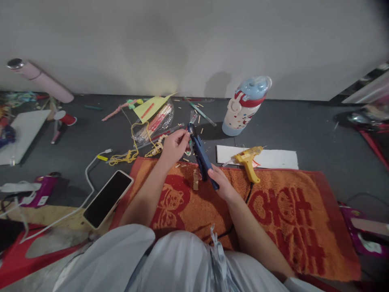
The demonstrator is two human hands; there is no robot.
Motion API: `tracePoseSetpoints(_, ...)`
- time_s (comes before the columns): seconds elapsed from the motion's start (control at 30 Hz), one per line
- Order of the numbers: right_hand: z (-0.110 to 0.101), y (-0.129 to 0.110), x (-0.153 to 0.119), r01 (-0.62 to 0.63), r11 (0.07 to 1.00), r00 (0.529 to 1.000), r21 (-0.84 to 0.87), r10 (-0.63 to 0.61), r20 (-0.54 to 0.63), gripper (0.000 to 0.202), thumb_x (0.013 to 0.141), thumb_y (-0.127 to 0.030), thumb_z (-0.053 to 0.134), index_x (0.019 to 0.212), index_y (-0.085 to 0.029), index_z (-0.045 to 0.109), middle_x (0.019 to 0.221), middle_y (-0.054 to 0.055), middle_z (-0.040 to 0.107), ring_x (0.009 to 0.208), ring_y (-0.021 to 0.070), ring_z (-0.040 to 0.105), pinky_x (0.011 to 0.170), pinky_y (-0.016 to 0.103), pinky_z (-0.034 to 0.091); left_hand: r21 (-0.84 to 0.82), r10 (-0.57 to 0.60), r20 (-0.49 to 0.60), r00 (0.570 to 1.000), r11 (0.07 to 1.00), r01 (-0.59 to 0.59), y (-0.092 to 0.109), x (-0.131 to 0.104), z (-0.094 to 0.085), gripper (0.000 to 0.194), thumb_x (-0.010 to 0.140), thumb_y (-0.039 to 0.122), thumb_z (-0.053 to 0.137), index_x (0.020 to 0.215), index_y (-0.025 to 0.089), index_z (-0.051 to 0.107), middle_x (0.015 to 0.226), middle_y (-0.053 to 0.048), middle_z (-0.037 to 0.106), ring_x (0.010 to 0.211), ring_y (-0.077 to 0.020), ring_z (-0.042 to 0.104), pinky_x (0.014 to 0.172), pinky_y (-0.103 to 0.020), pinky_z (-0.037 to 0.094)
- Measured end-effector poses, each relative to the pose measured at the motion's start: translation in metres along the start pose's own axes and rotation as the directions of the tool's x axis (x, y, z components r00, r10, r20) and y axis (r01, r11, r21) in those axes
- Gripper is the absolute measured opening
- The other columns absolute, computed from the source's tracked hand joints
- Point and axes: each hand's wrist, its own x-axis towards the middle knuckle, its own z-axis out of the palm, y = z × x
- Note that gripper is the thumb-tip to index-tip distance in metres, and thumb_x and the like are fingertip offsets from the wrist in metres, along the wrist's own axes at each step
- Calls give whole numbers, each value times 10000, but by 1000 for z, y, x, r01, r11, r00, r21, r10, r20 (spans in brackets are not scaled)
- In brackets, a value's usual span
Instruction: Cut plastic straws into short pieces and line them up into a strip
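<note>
In my right hand (221, 182) is a dark blue two-handled tool that looks like a pair of cutters (201, 154), pointing away from me. My left hand (176, 144) is closed in a pinch right at the tool's head; what its fingertips hold is too small to make out. Just below the tool, a short row of small wooden pieces (195, 179) lies on the orange towel (279, 202). Short cut bits of stick are scattered on the dark table around the tool's head. A clear bag of thin sticks (161, 119) lies beyond my left hand.
A yellow glue gun (249, 160) rests on a white strip (279, 158) at right, its cord running over the towel. Behind stands a patterned bottle (243, 107). At left are yellow yarn (124, 157), a phone (107, 198), a white cable (88, 172) and a pink flask (45, 81).
</note>
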Motion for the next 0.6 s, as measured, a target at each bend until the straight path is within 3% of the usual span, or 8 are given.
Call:
tracePoseSetpoints(0.2,2,-5,1,2,999,1000,-33,-2,24,393,788,-590,526,771,-197,534,703,1,472,661,147,420,636,275,323,-307,-203,50,978,929,208,7,1,6,219,800,225,488,589,178,450,382,86,382,324,-69,454,386,-184,370)
tracePoseSetpoints(0.4,4,-6,1,-1,998,1000,-61,1,-5,433,771,-606,549,919,-199,559,753,12,496,692,157,433,648,283,341,-404,-285,30,958,873,272,8,0,12,225,756,154,445,541,184,386,361,107,303,285,-39,376,344,-158,323)
tracePoseSetpoints(0.6,2,-6,1,25,997,1000,-68,-24,13,402,801,-611,502,788,-210,537,707,13,488,674,165,440,641,295,349,-438,-273,73,959,856,276,8,0,11,201,755,151,411,558,181,390,368,101,313,291,-41,399,341,-154,298)
